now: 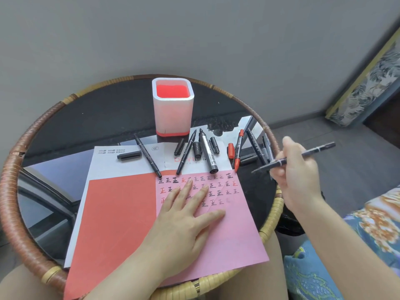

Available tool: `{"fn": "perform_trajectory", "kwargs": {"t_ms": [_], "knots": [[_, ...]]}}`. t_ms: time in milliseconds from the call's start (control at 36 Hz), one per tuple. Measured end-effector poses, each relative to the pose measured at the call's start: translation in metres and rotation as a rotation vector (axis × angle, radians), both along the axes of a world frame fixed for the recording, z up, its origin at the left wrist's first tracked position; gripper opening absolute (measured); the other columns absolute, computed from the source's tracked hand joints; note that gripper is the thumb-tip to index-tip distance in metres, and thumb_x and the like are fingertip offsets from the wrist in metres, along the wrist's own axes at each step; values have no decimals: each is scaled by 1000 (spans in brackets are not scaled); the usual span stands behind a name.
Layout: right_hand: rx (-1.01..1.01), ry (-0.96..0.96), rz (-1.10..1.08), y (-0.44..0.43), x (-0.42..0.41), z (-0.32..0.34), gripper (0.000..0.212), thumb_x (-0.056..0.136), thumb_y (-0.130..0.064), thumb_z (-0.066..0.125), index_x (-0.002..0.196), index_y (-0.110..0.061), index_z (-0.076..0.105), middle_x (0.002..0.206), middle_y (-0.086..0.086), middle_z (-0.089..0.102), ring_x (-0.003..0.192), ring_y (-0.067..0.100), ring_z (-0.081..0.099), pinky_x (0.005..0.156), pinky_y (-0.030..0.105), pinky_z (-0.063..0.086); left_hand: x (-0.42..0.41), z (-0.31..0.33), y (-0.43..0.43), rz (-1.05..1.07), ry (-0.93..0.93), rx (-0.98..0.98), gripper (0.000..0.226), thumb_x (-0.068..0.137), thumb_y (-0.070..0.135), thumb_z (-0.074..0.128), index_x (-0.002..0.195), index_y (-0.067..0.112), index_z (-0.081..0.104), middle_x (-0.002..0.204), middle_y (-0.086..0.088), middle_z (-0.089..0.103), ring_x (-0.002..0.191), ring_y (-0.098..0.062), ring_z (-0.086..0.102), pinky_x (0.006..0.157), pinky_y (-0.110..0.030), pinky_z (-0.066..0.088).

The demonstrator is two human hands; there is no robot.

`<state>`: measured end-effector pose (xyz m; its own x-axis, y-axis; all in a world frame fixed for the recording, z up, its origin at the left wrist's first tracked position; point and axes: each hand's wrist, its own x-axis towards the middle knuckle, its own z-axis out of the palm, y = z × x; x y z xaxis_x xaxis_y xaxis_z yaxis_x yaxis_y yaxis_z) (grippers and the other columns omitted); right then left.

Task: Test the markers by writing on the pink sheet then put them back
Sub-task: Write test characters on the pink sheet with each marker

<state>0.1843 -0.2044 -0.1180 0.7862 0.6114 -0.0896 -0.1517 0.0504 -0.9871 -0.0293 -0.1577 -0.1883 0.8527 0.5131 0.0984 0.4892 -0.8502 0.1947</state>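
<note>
A pink sheet (233,230) lies on the round glass table, its upper part filled with rows of black and red written characters. My left hand (184,219) rests flat on it, fingers spread. My right hand (298,176) hovers off the sheet's right edge, holding a thin black marker (311,153) nearly level, tip pointing left. Several uncapped markers lie above the sheet: a thick black marker (207,151), a red marker (238,150), thin black ones (147,155). A white pen holder (173,106) with a red inside stands at the back.
Loose caps (129,155) lie among the markers on a white and red paper (116,204) under the pink sheet. The table has a woven rattan rim (13,191). More dark pens (256,148) lie near the right rim. My knees are below the table's front edge.
</note>
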Motion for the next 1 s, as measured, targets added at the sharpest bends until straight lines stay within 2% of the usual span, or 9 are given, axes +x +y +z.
{"fn": "perform_trajectory", "kwargs": {"t_ms": [83, 139, 222, 306, 389, 500, 639, 861, 1000], "knots": [[-131, -195, 39, -12, -10, -11, 39, 95, -33, 41, 63, -20, 57, 38, -5, 49, 38, 7, 51, 40, 15, 42, 0, 0, 0, 5, 15, 14, 52, 98, 38, 8, 117, 44, 57, 132, -7, 56, 124, -38, 47, 100, -44, 22], [-141, -202, 114, -17, -15, -17, 40, 97, -35, 35, 78, -20, 67, 46, 1, 63, 51, 13, 64, 45, 16, 47, 0, 1, 0, 9, 21, 22, 56, 98, 39, 4, 116, 42, 57, 131, -9, 56, 124, -39, 47, 100, -44, 22], [-137, -170, 227, -21, -20, -23, 38, 96, -31, 33, 83, -18, 67, 62, 2, 72, 65, 15, 70, 46, 19, 50, 1, 3, -1, 22, 18, 25, 52, 98, 37, 7, 116, 41, 56, 131, -8, 56, 123, -38, 47, 100, -44, 22], [-167, -245, 258, -22, -24, -27, 30, 93, -28, 42, 80, -18, 68, 64, 1, 72, 64, 13, 69, 47, 19, 50, 0, 3, -2, 20, -2, 28, 40, 96, 36, 22, 116, 41, 56, 132, -9, 56, 123, -39, 47, 99, -45, 23], [-181, -344, 228, -21, -25, -32, 25, 88, -22, 55, 70, -7, 64, 50, 2, 63, 47, 9, 58, 42, 15, 40, 0, 3, -3, 17, -7, 25, 37, 88, 37, 34, 116, 40, 58, 132, -9, 55, 124, -40, 47, 99, -46, 22], [-167, -321, 182, -19, -27, -40, 25, 92, -16, 49, 70, -9, 59, 44, -2, 54, 40, 6, 48, 41, 13, 36, 3, 8, -4, 20, 25, 33, 35, 85, 41, 37, 110, 39, 60, 127, -9, 59, 121, -41, 49, 98, -47, 22], [-132, -275, 206, -13, -29, -42, 20, 92, -15, 49, 76, -13, 59, 60, 2, 65, 54, 9, 61, 48, 17, 48, 12, 11, -7, -1, 53, 16, 45, 78, 51, 41, 118, 41, 58, 129, -12, 57, 122, -40, 48, 99, -47, 20], [-146, -338, 69, -11, -29, -46, 36, 81, -20, 68, 53, -5, 51, 37, 2, 54, 35, 10, 49, 43, 19, 43, 21, 6, -13, -49, 35, -17, 49, 78, 58, 41, 122, 45, 53, 138, -11, 48, 129, -38, 40, 100, -45, 20], [-210, -437, 25, -9, -28, -55, 44, 79, -29, 66, 44, -12, 47, 34, 3, 51, 42, 18, 49, 72, 41, 46, 21, 3, -12, -46, 35, -19, 49, 79, 59, 39, 125, 46, 50, 139, -9, 48, 130, -37, 39, 101, -45, 20]]}}
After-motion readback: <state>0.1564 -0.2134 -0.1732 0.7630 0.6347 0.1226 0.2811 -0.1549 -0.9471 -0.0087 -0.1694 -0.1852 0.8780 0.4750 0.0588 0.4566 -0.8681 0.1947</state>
